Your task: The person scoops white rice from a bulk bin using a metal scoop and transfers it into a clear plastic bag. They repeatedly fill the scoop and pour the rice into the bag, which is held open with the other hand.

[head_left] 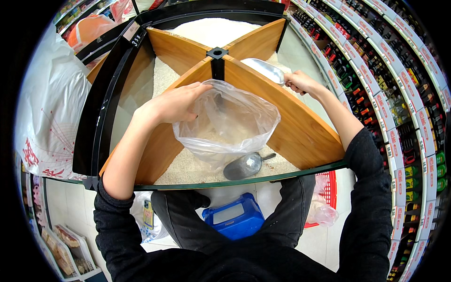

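Note:
My left hand (pixel 176 102) grips the upper left rim of a clear plastic bag (pixel 229 137), whose mouth gapes wide. The bag hangs in the near compartment of a divided grain bin, and some pale grain seems to lie low in it. In my right hand (pixel 299 83) is the handle of a shiny metal scoop (pixel 264 68). That scoop is above the right compartment, just past a wooden divider (pixel 282 116). A second metal scoop (pixel 243 166) rests on the rice-like grain (pixel 186 174) beside the bag, its handle pointing right.
A black post (pixel 217 53) joins the dividers. White grain (pixel 211 30) fills the far compartment. The near edge of the bin is glass (pixel 211 185). Bottle-lined shelves (pixel 366 88) run along the right. Below are a blue plastic stool (pixel 234 216) and a red basket (pixel 331 190).

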The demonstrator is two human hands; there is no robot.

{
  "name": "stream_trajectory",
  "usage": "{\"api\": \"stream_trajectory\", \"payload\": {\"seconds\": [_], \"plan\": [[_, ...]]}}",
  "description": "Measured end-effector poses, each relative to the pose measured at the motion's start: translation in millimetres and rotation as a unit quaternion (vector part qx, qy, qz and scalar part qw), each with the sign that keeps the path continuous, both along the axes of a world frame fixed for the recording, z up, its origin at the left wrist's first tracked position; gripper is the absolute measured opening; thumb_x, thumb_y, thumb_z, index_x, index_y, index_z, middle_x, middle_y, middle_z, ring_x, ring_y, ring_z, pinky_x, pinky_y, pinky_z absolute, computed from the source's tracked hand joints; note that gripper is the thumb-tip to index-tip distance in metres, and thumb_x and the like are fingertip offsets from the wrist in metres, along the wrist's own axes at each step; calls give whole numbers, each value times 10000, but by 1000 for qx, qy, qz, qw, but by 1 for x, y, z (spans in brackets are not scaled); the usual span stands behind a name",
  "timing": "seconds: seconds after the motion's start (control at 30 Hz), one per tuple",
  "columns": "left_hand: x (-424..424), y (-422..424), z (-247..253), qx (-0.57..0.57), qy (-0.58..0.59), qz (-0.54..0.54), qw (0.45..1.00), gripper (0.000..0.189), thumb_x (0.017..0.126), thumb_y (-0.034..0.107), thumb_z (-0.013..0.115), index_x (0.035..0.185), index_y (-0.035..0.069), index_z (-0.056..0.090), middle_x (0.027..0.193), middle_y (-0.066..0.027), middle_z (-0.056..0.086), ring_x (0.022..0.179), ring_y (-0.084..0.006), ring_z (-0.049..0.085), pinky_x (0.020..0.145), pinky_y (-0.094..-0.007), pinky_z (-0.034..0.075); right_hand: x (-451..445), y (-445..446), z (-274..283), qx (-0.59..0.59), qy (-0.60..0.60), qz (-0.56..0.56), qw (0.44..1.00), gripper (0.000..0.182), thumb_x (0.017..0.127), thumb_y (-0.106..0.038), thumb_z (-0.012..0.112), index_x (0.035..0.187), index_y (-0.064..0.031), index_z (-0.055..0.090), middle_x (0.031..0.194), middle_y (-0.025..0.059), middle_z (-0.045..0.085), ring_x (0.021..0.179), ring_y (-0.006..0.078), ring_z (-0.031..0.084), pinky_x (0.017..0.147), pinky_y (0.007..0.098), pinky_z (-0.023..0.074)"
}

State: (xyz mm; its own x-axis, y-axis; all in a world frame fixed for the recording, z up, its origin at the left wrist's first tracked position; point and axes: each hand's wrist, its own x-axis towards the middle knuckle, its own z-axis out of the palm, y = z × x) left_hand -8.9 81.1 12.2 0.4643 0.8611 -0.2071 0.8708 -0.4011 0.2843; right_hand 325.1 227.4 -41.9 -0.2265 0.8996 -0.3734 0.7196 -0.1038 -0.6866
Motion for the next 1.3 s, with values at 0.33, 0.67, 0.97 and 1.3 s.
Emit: {"api": "stream_trajectory", "payload": {"seconds": [0.33, 0.67, 0.97, 1.3], "plan": [[2, -1, 3, -17, -4, 11, 1000, 823, 666, -28, 654, 1402, 109, 313, 1354, -101, 420, 908, -238, 595, 848, -322, 501, 7, 9, -3, 91, 91, -55, 990, 266, 775, -340, 502, 625, -122, 480, 506, -57, 360, 458, 64, 294, 435, 256, 230], [-1, 1, 0, -5, -11, -2, 1000, 795, 669, -42, 626, 1389, 98, 321, 1351, -131, 435, 1156, -295, 508, 956, -350, 454, -12, -29, 61, 170, 74, 50, 981, 274, 817, -247, 503, 598, -83, 491, 483, -59, 362, 428, 41, 285, 410, 241, 215], [-1, 2, 1, 6, 5, 12, 1000, 730, 673, 24, 639, 1343, 8, 350, 1199, -150, 512, 1163, -277, 493, 978, -334, 441, -45, -85, 85, 322, -42, 333, 885, 230, 794, -148, 547, 641, 14, 607, 500, 112, 520, 450, 178, 492, 470, 315, 380], [-6, 6, -4, 8, -9, -16, 1000, 771, 657, 6, 646, 1362, 23, 333, 1296, -160, 467, 1209, -281, 463, 1032, -345, 400, -65, -100, 63, 544, -145, 361, 743, 105, 747, -155, 666, 757, -84, 590, 639, 91, 619, 614, 270, 619, 533, 358, 468]]}}
